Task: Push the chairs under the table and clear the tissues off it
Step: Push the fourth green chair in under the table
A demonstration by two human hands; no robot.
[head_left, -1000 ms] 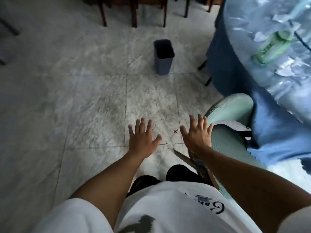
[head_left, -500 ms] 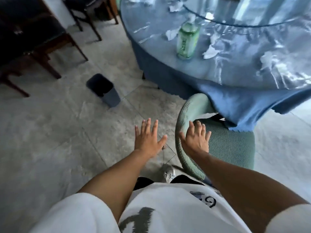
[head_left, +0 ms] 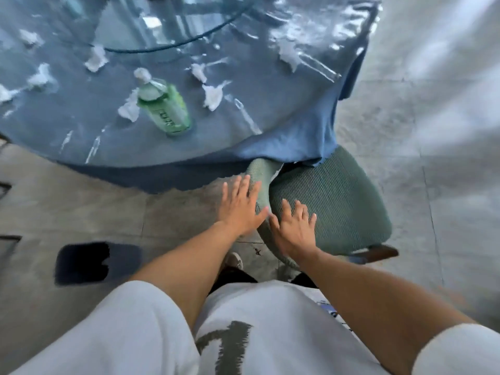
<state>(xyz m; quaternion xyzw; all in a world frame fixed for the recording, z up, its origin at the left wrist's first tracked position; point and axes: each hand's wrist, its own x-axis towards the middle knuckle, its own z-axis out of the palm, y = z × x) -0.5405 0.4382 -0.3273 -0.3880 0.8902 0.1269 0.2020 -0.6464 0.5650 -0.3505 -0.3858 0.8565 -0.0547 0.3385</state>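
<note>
Chair (head_left: 330, 204) only part tucked: front under the cloth edge of the tabletop (head_left: 81, 136), seat mostly out. Tissues (head_left: 213, 97) not yet cleared, scattered round the bottle (head_left: 165, 104). Left hand (head_left: 239, 209) and right hand (head_left: 293, 230) laid flat, fingers spread, on the chair back, nothing gripped. Versus 0.5 s ago: left hand brought onto the chair, view swung over the tabletop.
</note>
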